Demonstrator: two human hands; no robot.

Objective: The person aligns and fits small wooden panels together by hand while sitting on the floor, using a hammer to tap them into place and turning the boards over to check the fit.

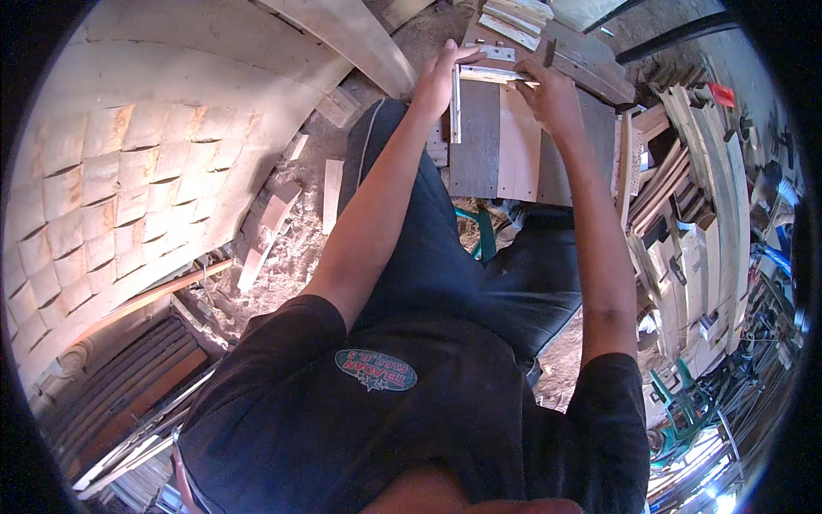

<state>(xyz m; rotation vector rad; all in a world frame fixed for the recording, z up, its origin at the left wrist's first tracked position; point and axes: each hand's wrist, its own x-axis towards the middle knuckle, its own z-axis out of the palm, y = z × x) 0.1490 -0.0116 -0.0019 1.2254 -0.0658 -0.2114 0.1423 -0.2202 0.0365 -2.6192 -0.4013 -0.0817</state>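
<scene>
A pale narrow wooden strip lies crosswise over the plank-topped bench in front of me. My right hand pinches its right end between thumb and fingers. At its left end my left hand grips near the corner, fingers bent over toward the strip; its thumb is hidden. A second thin strip runs from that corner toward me, roughly at a right angle. Whether the two strips are joined I cannot tell. Just beyond lies a short pale piece with holes.
Cut wood pieces lie on the bench's far end. Stacked boards and offcuts crowd the right side. A large panel with woven-looking squares leans at left. Wood scraps lie among shavings on the floor.
</scene>
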